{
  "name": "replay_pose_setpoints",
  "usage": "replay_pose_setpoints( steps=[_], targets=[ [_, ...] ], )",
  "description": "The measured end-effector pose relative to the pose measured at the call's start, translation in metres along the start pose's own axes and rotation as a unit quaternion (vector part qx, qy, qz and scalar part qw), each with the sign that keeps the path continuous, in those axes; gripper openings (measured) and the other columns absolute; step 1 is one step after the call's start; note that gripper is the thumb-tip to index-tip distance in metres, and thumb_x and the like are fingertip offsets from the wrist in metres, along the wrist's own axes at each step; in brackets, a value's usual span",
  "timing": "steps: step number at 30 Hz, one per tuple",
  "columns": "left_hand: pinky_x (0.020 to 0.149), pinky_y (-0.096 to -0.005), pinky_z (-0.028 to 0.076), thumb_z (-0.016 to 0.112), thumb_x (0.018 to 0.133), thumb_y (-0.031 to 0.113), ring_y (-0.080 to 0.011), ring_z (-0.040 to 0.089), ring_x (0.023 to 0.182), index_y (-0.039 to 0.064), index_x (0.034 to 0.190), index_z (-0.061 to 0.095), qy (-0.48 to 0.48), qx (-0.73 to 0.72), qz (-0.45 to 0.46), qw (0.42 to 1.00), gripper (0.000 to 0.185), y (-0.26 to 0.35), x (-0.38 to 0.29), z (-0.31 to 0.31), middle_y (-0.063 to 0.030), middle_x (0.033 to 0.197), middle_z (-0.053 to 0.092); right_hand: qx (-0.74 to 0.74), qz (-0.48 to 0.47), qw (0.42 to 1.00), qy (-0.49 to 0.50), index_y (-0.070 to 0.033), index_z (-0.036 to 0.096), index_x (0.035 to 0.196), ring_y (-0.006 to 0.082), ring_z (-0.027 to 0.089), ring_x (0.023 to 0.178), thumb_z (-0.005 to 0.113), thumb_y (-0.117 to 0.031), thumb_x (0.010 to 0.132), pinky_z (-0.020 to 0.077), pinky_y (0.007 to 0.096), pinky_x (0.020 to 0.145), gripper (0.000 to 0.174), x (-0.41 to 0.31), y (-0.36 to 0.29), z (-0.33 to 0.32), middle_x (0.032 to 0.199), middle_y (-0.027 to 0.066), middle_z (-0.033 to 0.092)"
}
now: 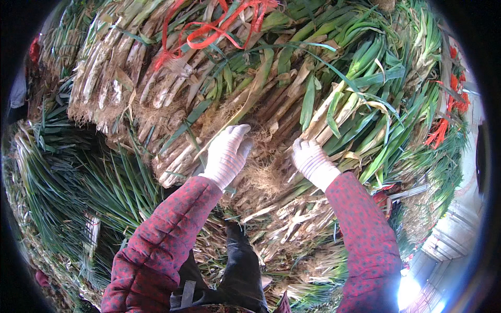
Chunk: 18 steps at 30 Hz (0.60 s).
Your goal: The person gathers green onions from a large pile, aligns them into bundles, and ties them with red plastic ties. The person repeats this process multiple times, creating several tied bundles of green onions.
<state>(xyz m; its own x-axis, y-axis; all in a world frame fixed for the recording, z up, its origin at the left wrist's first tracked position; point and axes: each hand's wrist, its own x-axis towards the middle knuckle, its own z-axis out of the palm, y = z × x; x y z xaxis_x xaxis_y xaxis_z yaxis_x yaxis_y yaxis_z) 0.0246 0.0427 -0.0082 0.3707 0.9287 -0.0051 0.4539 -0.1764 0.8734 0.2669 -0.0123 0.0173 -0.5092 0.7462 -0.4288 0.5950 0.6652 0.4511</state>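
Observation:
My left hand [229, 154], in a white striped knit glove, is over the root ends of a heap of large green onions [282, 105]. Its fingers are bent, and the palm side is hidden, so a hold cannot be made out. In a matching glove, my right hand [313, 159] curls around the lower ends of some onion stalks [323, 117], whose green leaves fan out to the upper right. Tangled brown roots [266, 180] lie between the two hands. A long yellowed leaf [250, 103] slants past the left hand's fingers.
Red plastic ties [219, 31] lie across the pile at the top. More red ties [450, 105] hang at the right. Dark green leaves [78, 172] spread at the left. Loose stalks [297, 219] lie below my hands, near my dark-trousered legs [242, 258].

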Motion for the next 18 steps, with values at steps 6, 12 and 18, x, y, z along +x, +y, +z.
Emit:
replay_pose_setpoints(
  steps=[6, 12, 18],
  targets=[
    [0.087, -0.04, 0.046, 0.068, 0.075, 0.012, -0.0344, 0.056, 0.102, 0.006, 0.119, 0.053, 0.021, 0.129, 0.061, 0.99, 0.047, -0.007, 0.032, 0.034, -0.0154, 0.114, 0.056, 0.089, -0.014, 0.996, -0.02, -0.009, 0.066, 0.084, 0.0249, 0.054, 0.085, 0.053, -0.021, 0.077, 0.0413, 0.0386, 0.078, 0.02, -0.02, 0.003, 0.003, 0.086, 0.0102, 0.057],
    [0.084, -0.0416, 0.044, 0.068, 0.075, 0.023, -0.0284, 0.054, 0.097, 0.01, 0.128, 0.045, 0.015, 0.457, 0.07, 0.887, 0.059, -0.026, 0.099, 0.022, -0.011, 0.11, 0.054, 0.159, 0.031, 0.986, 0.039, -0.015, 0.058, 0.083, 0.0232, 0.053, 0.086, 0.051, -0.023, 0.078, 0.0411, 0.0395, 0.08, 0.012, -0.036, 0.002, 0.014, 0.082, 0.0047, 0.056],
    [0.076, -0.0409, 0.048, 0.07, 0.071, 0.025, -0.0288, 0.057, 0.093, 0.01, 0.103, 0.06, -0.062, 0.476, 0.087, 0.873, 0.036, -0.026, 0.113, 0.018, -0.0109, 0.099, 0.057, 0.138, 0.045, 0.989, 0.005, -0.016, 0.059, 0.063, 0.0212, 0.051, 0.086, 0.057, -0.02, 0.068, 0.0415, 0.038, 0.08, 0.006, -0.071, 0.004, 0.001, 0.075, 0.0041, 0.054]
  ],
)
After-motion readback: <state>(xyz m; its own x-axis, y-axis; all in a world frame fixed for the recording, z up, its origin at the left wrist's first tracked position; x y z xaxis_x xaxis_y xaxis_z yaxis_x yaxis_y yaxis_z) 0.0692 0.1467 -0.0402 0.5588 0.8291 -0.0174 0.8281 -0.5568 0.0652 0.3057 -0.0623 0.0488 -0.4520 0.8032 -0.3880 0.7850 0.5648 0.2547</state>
